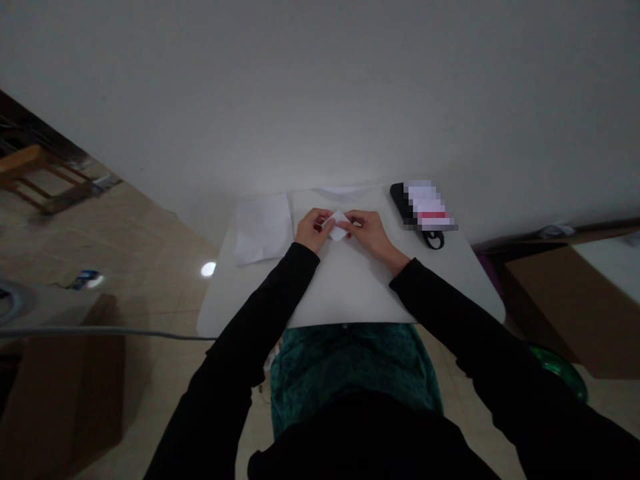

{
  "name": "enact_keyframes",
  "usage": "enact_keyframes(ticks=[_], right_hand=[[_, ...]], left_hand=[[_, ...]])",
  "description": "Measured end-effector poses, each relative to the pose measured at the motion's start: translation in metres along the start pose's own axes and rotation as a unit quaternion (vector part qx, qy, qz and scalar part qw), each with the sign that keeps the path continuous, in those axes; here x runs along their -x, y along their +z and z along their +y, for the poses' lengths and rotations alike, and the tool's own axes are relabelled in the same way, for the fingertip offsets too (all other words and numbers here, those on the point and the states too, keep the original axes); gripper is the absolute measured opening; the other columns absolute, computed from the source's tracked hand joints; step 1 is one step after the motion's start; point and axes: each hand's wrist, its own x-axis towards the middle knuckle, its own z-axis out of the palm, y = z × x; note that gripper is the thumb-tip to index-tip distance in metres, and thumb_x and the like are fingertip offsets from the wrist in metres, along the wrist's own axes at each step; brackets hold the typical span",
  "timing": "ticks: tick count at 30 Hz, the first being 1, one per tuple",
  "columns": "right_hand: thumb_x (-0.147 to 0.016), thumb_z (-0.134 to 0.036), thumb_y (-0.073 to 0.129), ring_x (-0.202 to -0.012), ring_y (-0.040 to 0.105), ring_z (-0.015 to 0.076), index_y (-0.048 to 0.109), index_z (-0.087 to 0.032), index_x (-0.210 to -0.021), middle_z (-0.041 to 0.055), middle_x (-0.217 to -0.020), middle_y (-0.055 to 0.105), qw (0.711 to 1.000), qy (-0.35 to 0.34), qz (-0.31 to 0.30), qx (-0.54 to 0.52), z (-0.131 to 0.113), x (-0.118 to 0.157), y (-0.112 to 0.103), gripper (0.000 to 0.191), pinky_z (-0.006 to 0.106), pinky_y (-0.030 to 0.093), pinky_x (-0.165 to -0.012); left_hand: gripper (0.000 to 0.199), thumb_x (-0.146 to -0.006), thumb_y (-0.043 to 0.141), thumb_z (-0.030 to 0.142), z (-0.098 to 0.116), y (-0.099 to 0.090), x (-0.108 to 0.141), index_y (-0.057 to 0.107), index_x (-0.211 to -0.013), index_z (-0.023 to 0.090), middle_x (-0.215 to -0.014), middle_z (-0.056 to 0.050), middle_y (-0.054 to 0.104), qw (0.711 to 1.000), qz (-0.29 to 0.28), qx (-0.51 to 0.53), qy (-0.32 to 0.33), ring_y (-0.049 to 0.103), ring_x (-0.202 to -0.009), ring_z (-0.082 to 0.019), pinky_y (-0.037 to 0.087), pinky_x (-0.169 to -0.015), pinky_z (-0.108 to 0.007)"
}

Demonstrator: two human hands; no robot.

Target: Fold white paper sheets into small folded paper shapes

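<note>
A small folded piece of white paper [339,230] is held between my two hands above the middle of the white table [350,293]. My left hand [314,230] pinches its left side with thumb and fingers. On the other side, my right hand [369,232] grips the right edge, its thumb lying over the paper. The paper looks roughly diamond-shaped from here; its fine folds are too small to make out. Left of my left hand lies a flat white sheet [263,230] on the table.
At the table's back right lies a black case [399,197] with a wrist loop, partly covered by a blurred patch. A wall [320,100] rises behind the table. Cardboard boxes [570,307] stand to the right and lower left. A grey cable [110,331] crosses at left.
</note>
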Motion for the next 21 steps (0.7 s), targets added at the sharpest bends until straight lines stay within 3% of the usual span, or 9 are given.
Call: enact_keyframes(ticks=[5, 10, 14, 21], right_hand=[[-0.073, -0.048, 0.076, -0.069, 0.062, 0.0160, 0.074, -0.019, -0.081, 0.0035, -0.077, 0.071, 1.000, -0.007, 0.017, 0.020, 0.0074, -0.0010, 0.0014, 0.030, 0.030, 0.050, -0.062], [-0.077, -0.040, 0.071, -0.075, 0.061, 0.0164, 0.071, -0.020, -0.084, 0.0039, -0.085, 0.068, 0.993, -0.055, 0.079, 0.073, 0.0068, 0.0016, 0.0039, 0.021, 0.027, 0.046, -0.058], [-0.079, -0.034, 0.064, -0.071, 0.059, 0.0150, 0.069, -0.020, -0.082, 0.0027, -0.081, 0.067, 0.987, -0.089, 0.071, 0.113, 0.0056, 0.0028, 0.0047, 0.016, 0.028, 0.044, -0.061], [-0.079, -0.037, 0.062, -0.068, 0.056, 0.0144, 0.066, -0.020, -0.081, 0.0015, -0.079, 0.067, 0.988, -0.087, 0.064, 0.112, 0.0079, 0.0020, 0.0056, 0.018, 0.030, 0.044, -0.063]], left_hand=[[0.014, -0.084, 0.066, 0.034, 0.0009, -0.0021, 0.0010, 0.067, -0.089, 0.021, -0.087, -0.002, 0.071, 0.996, 0.006, -0.054, 0.067, 0.064, -0.080, -0.015, 0.046, -0.069, -0.028], [0.017, -0.087, 0.065, 0.038, 0.0018, -0.0010, 0.0030, 0.068, -0.087, 0.021, -0.088, -0.002, 0.072, 0.992, 0.008, -0.060, 0.110, 0.065, -0.085, -0.017, 0.049, -0.081, -0.033], [0.018, -0.083, 0.071, 0.038, 0.0002, 0.0000, 0.0041, 0.068, -0.079, 0.021, -0.080, -0.001, 0.069, 0.990, 0.015, -0.044, 0.130, 0.064, -0.079, -0.016, 0.050, -0.080, -0.033], [0.017, -0.086, 0.069, 0.037, -0.0038, -0.0009, 0.0019, 0.067, -0.079, 0.022, -0.073, 0.001, 0.063, 0.984, 0.010, -0.096, 0.148, 0.059, -0.075, -0.016, 0.048, -0.079, -0.035]])
